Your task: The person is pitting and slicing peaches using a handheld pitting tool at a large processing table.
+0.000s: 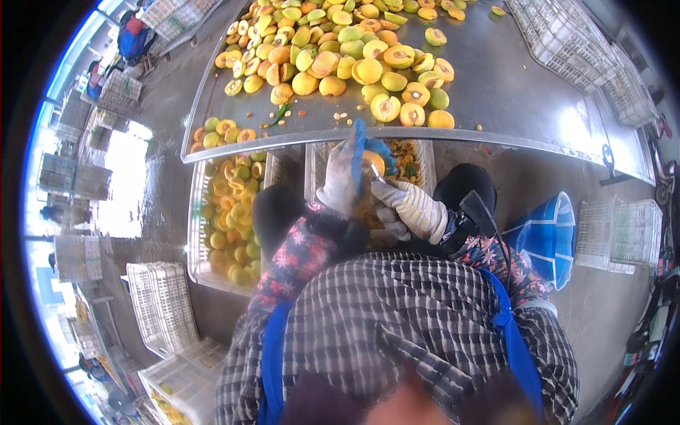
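My white-gloved left hand [343, 168] grips a round yellow-orange fruit [372, 161] just off the grey metal surface [496, 88]; my striped-gloved right hand [418, 210] clasps a slim silvery metal tool [376, 172] against it. I judge this cutting or pitting; next calls for steady, careful turning. No writing is legible.

To the right on the grey floor [602, 304], a blue container [549, 237] with pale lines sat near some white slatted crates [602, 234], while a white crate stack [161, 308] stood at the left and a distant person [133, 39] showed at upper left.
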A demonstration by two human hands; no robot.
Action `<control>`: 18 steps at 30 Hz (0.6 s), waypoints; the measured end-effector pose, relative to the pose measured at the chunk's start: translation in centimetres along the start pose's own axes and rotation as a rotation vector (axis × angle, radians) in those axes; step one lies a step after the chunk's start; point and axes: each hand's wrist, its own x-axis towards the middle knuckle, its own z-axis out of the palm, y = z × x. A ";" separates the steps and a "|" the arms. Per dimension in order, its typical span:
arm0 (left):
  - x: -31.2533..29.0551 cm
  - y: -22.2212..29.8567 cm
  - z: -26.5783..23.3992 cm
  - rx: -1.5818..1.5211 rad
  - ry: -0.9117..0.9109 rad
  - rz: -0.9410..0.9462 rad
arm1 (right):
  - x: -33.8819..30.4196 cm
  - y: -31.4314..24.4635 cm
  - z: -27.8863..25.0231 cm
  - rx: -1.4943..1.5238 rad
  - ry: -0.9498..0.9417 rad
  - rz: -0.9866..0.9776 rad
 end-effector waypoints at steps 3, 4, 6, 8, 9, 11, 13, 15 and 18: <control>-0.4 1.8 1.0 -0.202 0.085 -0.177 | -0.3 0.1 -0.7 0.240 -0.160 0.088; -0.4 1.9 1.0 -0.285 0.138 -0.246 | -0.2 0.4 -0.3 0.228 -0.164 0.105; -0.7 1.9 1.4 -0.224 0.153 -0.160 | 0.8 1.7 0.1 -0.124 0.073 -0.205; -0.1 0.9 1.3 -0.393 0.203 -0.249 | 1.9 3.3 -0.3 -0.223 0.137 -0.327; -0.2 0.8 1.4 -0.403 0.213 -0.244 | 1.8 3.4 -0.4 -0.252 0.145 -0.317; -0.6 0.8 1.4 -0.437 0.193 -0.243 | 2.2 4.1 0.3 -0.242 0.185 -0.435; -0.4 0.5 0.9 -0.426 0.159 -0.250 | 1.0 3.2 -0.4 -0.115 0.131 -0.226; -0.8 -0.4 0.5 -0.290 0.044 -0.018 | -0.5 1.4 0.5 0.155 0.019 -0.007; -0.2 -1.1 -0.2 -0.323 -0.035 -0.133 | -0.3 1.8 0.1 0.231 0.000 0.034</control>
